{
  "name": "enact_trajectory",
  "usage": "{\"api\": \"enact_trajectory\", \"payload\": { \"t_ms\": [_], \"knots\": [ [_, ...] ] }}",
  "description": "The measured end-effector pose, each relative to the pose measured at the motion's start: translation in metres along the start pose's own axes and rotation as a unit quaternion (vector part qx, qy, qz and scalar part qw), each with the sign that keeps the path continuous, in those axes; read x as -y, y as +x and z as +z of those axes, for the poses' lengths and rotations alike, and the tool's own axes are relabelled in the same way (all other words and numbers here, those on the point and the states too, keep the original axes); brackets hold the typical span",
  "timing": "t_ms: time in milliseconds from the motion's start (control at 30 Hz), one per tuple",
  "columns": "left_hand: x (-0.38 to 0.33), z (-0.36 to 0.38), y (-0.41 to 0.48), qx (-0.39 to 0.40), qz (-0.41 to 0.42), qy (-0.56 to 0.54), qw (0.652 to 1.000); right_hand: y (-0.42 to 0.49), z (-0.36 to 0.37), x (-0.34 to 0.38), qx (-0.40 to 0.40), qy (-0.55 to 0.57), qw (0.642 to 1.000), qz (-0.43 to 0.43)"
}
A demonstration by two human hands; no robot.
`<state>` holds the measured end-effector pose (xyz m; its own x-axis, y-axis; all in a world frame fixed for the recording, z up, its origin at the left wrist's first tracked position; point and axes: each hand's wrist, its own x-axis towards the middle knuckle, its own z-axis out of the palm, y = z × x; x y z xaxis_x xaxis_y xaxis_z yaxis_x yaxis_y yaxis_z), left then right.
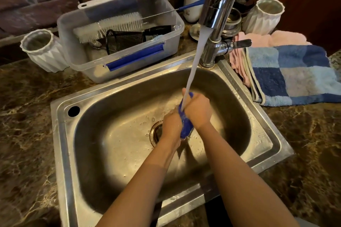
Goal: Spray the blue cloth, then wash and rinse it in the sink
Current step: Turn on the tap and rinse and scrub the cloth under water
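Rinse stage from the look of it: blue cloth [186,127] is bunched up over the middle of the steel sink [118,155], right under the tap stream [195,57]. Best bet is to keep squeezing and turning it so water runs through every fold. Left hand [170,125] and right hand [198,109] each have a grip clamped tight on the cloth, pressed together.
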<state>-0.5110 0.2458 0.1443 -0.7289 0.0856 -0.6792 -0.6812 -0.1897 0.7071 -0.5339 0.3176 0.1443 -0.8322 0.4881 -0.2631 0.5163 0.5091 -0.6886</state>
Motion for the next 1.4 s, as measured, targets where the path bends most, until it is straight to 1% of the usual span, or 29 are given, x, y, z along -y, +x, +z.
{"api": "enact_trajectory", "payload": {
  "t_ms": [67,100,200,300,333,367,400,433,500,600,700,800,900,967,1067,1133,1167,1200,1233,1267,1300,1333,1367,1400],
  "knots": [
    [-0.002,0.002,-0.001,-0.021,0.017,0.033,0.999,0.007,0.001,-0.012,0.03,0.052,0.997,0.049],
    [-0.002,0.002,-0.002,-0.027,0.027,0.047,0.998,0.008,0.001,-0.015,0.046,0.081,0.995,0.049],
    [-0.002,-0.002,0.0,-0.041,0.04,0.062,0.996,0.005,-0.006,-0.02,0.116,0.125,0.985,-0.018],
    [-0.008,-0.012,0.011,-0.088,0.041,0.041,0.994,-0.012,-0.012,-0.019,0.189,0.183,0.961,-0.081],
    [-0.012,-0.014,0.014,-0.095,0.047,0.03,0.994,-0.021,-0.01,-0.017,0.203,0.177,0.956,-0.113],
    [-0.014,-0.014,0.016,-0.101,0.053,0.025,0.993,-0.03,-0.005,-0.014,0.198,0.148,0.958,-0.147],
    [-0.015,-0.013,0.017,-0.107,0.058,0.024,0.992,-0.038,0.001,-0.009,0.173,0.118,0.964,-0.162],
    [-0.015,-0.012,0.017,-0.112,0.062,0.024,0.991,-0.04,0.005,-0.004,0.133,0.101,0.974,-0.155],
    [-0.013,-0.008,0.013,-0.127,0.084,0.04,0.987,-0.038,0.007,0.006,0.069,0.108,0.985,-0.113],
    [-0.015,-0.004,0.009,-0.141,0.136,0.064,0.979,-0.034,0.006,0.01,0.019,0.159,0.983,-0.091],
    [-0.017,-0.003,0.009,-0.146,0.176,0.096,0.969,-0.029,0.01,0.008,-0.023,0.174,0.98,-0.092],
    [-0.014,-0.002,0.01,-0.158,0.201,0.12,0.959,-0.024,0.015,0.008,-0.038,0.188,0.979,-0.063],
    [-0.008,-0.003,0.011,-0.159,0.206,0.149,0.954,-0.021,0.019,0.005,-0.03,0.227,0.973,0.016],
    [-0.002,-0.005,0.012,-0.158,0.22,0.176,0.946,-0.019,0.023,0.002,-0.008,0.269,0.959,0.09],
    [0.009,-0.009,0.01,-0.134,0.23,0.204,0.942,-0.013,0.032,-0.008,0.05,0.341,0.918,0.198],
    [0.017,-0.012,0.011,-0.11,0.211,0.203,0.95,-0.007,0.031,-0.013,0.062,0.392,0.881,0.258],
    [0.022,-0.015,0.013,-0.097,0.194,0.181,0.959,-0.004,0.03,-0.014,0.076,0.413,0.864,0.276],
    [0.025,-0.017,0.014,-0.084,0.169,0.138,0.972,0.001,0.03,-0.017,0.084,0.405,0.867,0.276],
    [0.024,-0.019,0.016,-0.074,0.133,0.085,0.985,0.002,0.028,-0.018,0.089,0.354,0.896,0.253],
    [0.022,-0.022,0.02,-0.073,0.094,0.029,0.993,0.001,0.024,-0.016,0.093,0.269,0.936,0.207],
    [0.018,-0.025,0.027,-0.077,0.048,-0.024,0.996,-0.003,0.021,-0.015,0.097,0.19,0.966,0.144],
    [0.014,-0.027,0.034,-0.077,0.006,-0.068,0.995,-0.01,0.02,-0.014,0.106,0.143,0.981,0.083],
    [0.01,-0.031,0.042,-0.069,-0.036,-0.098,0.992,-0.02,0.018,-0.011,0.128,0.112,0.985,0.036],
    [0.005,-0.032,0.044,-0.056,-0.078,-0.114,0.989,-0.031,0.019,-0.008,0.146,0.103,0.984,0.012]
  ]
}}
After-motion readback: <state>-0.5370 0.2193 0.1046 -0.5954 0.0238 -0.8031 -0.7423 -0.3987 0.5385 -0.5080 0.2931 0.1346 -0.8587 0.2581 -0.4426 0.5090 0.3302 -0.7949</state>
